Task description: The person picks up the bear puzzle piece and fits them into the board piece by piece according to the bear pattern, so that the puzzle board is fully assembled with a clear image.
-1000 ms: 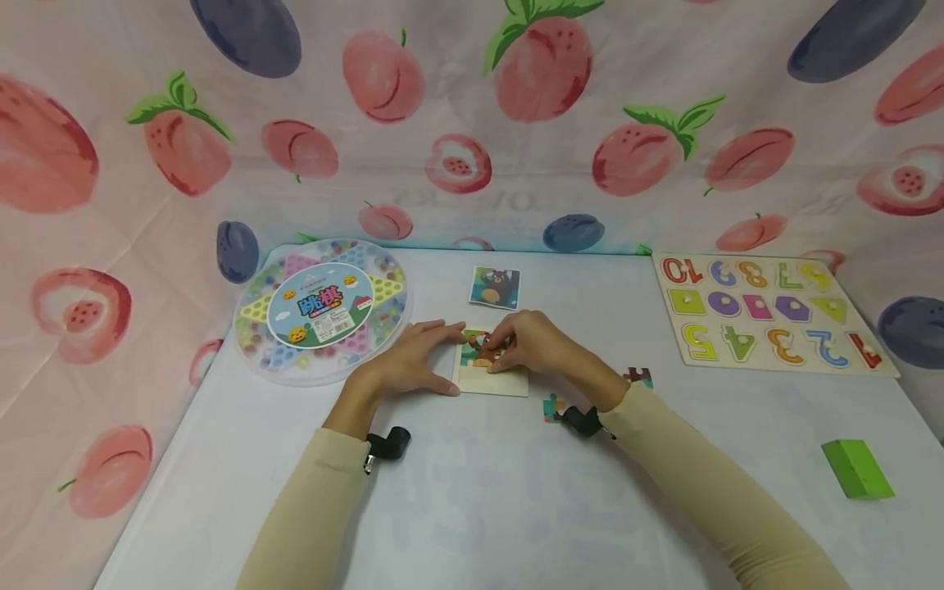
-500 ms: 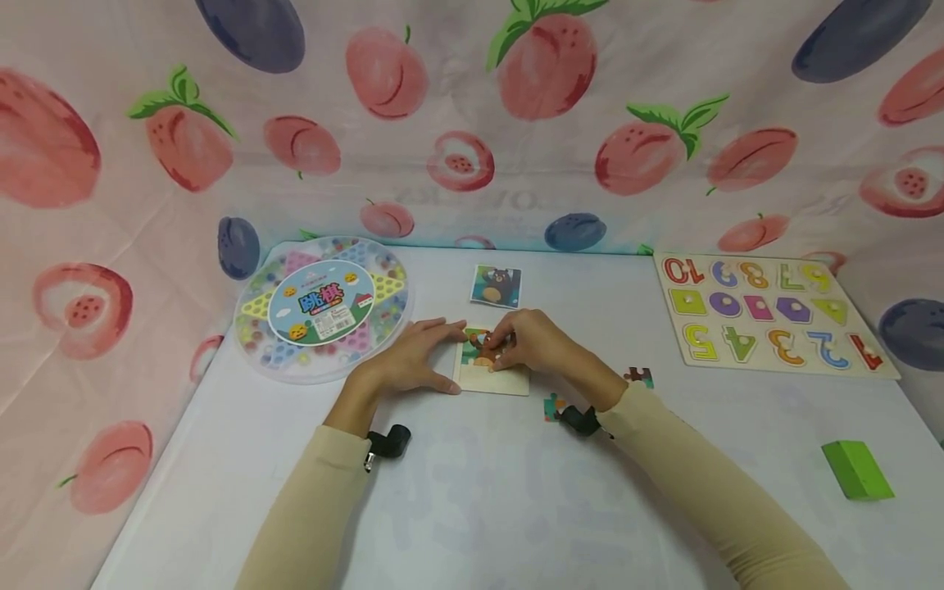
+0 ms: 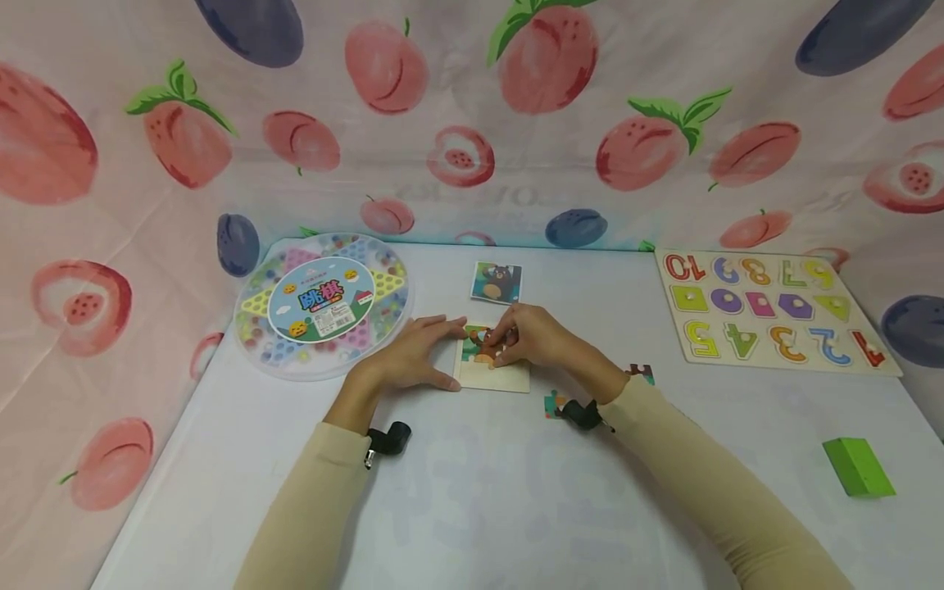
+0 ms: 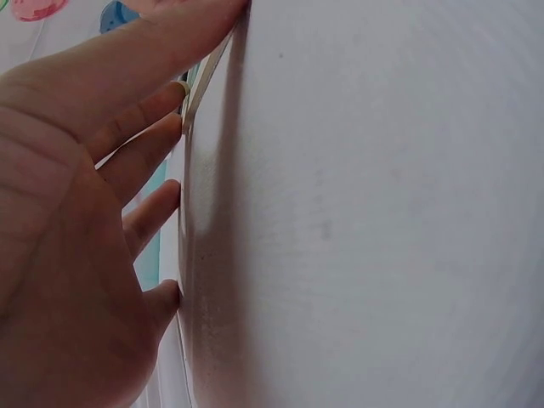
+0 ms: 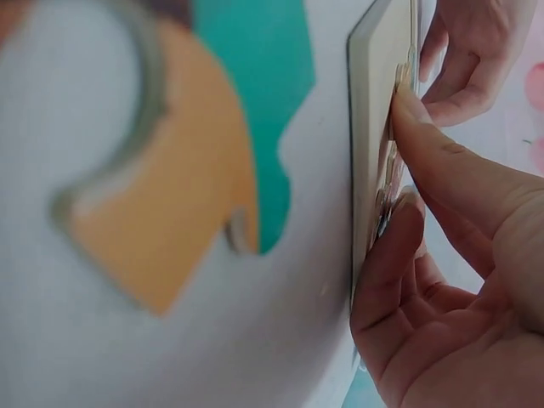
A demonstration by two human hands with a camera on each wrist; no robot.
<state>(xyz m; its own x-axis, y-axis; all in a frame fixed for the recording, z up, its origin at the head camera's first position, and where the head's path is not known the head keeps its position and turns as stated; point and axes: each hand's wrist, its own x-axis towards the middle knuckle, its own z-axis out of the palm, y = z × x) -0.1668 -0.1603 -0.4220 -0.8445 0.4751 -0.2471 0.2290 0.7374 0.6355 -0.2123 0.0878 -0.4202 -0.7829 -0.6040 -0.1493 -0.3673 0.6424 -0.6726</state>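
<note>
My left hand (image 3: 407, 357) lies with fingers extended, its fingertips and thumb touching the left edge of a small wooden puzzle board (image 3: 492, 380). My right hand (image 3: 544, 338) leans over the board's upper right, thumb and curled fingers pinching a puzzle piece (image 5: 393, 170) down in the tray; the hand hides most of that piece. Part of a brown bear picture (image 3: 481, 352) fills the board's upper part, while its lower strip shows bare wood. Two loose pieces lie to the right: a teal and orange one (image 3: 553, 404), and a brown one (image 3: 642, 374) partly behind the sleeve.
Behind the board lies a bear picture card (image 3: 496, 283). A round Chinese checkers box (image 3: 322, 305) stands left, near my left hand. At the far right are a wooden number and shape board (image 3: 770, 311) and a green block (image 3: 859, 467).
The right hand's fingers shift slightly on the puzzle piece. The left hand stays at the board's edge. The whole scene sits a little higher as the head view tilts.
</note>
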